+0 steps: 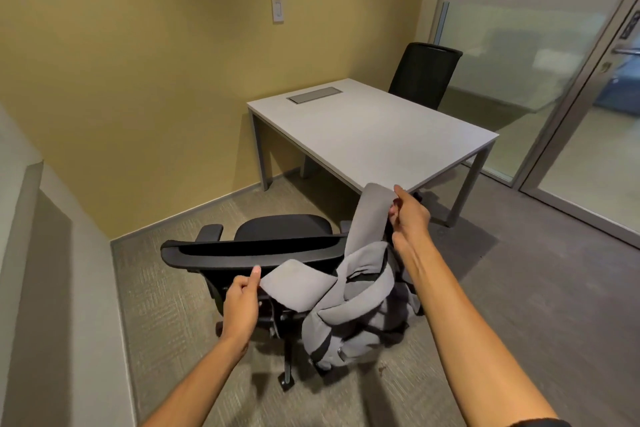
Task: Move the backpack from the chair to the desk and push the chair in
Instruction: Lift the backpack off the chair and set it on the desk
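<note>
- Small office room: yellow wall (138, 62) from 9 to 12 o'clock, frosted glass partition (519, 28) and glass door (595, 135) at 1–3 o'clock, grey carpet (519, 270) underfoot.
- Bench (374, 128), white rectangular top on grey legs, sits just above centre at about 1 o'clock; only a flush grey cable hatch (314, 95) shows on its top, near the far end.
- Second black chair (424, 74) stands behind the bench's far side, at 1 o'clock, in front of the glass.
- Chair (256, 250), black swivel type with armrests, is at centre-low, backrest toward the camera, seat facing the bench, well clear of the bench edge, not tucked under it.
- Backpack (356, 305), grey with black trim, hangs at the chair's 3 o'clock side, behind the right end of the backrest; whether it touches the backrest cannot be told. Bottom is off the carpet, shadow below it.
- Right hand (408, 215), around 1 o'clock from the chair, fingers closed on one grey shoulder strap (372, 208), pulled upward; the strap top overlaps the bench's near corner in view.
- Left hand (242, 302), at 6 o'clock under the backrest, pinches the other grey strap's (294, 284) end between thumb and curled fingers, strap stretched out to the left.
- White wall switch (277, 9) at 11 o'clock.
</note>
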Motion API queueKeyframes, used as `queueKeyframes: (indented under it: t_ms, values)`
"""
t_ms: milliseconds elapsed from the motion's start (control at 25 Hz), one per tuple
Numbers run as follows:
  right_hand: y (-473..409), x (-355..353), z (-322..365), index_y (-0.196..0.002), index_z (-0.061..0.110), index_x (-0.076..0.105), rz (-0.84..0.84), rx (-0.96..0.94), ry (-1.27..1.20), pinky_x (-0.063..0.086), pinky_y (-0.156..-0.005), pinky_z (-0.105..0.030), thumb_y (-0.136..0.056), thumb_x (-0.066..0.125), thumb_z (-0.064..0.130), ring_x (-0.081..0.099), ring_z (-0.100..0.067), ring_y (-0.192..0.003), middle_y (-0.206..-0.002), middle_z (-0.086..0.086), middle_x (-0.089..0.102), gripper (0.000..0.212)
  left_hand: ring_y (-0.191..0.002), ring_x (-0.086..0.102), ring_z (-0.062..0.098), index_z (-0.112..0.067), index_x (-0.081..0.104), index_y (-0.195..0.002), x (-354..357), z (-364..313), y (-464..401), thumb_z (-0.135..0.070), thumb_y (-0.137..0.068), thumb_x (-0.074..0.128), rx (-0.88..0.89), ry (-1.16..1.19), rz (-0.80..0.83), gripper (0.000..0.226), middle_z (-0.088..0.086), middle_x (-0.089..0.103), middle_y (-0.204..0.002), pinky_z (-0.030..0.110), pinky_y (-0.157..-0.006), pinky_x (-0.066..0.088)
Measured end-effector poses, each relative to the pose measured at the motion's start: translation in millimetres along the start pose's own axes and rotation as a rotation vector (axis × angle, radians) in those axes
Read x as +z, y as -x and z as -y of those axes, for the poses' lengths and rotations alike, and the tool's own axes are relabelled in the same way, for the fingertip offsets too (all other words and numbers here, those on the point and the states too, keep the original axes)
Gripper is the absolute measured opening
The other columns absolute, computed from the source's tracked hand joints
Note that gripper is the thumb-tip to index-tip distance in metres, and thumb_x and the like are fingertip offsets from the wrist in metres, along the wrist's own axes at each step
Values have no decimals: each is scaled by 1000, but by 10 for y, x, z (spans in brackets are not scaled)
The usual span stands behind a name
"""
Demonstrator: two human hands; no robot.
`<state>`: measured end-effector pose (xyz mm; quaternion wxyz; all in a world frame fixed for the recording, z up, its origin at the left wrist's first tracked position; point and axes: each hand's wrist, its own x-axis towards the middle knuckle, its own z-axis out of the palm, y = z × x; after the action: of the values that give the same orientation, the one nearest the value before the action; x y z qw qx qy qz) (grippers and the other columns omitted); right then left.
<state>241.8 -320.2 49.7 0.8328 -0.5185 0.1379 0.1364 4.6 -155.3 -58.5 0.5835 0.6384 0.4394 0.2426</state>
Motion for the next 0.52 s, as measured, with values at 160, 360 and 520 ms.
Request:
queueKeyframes:
  t_ms: [160, 360, 520]
  values:
    - [202, 275, 603, -69, 10, 61, 58, -138, -107, 36, -34, -13, -89, 70, 13, 46, -4, -38, -61, -2, 57, 22, -115, 57, 10, -39, 33, -133, 162, -21, 313, -86, -66, 52, 287, -40, 270, 84, -10, 58, -126, 28, -91, 44]
    - [405, 517, 1184, -74, 9, 64, 121, -234, -153, 41, -40, -12, -89, 70, 13, 52, -6, -46, -68, -3, 62, 17, -126, 45, 3, -39, 9, -151, 669, -153, 598, -77, -43, 81, 388, -337, 367, 135, -20, 45, -139, 35, -108, 41]
    - [380, 552, 1610, -72, 9, 63, 175, -320, -210, 48, -45, -14, -89, 70, 10, 57, -4, -42, -50, 3, 65, 19, -107, 67, 17, -19, 60, -126, 962, -581, 562, -52, -80, 68, 475, -110, 158, 56, -2, 73, -112, 35, -90, 54]
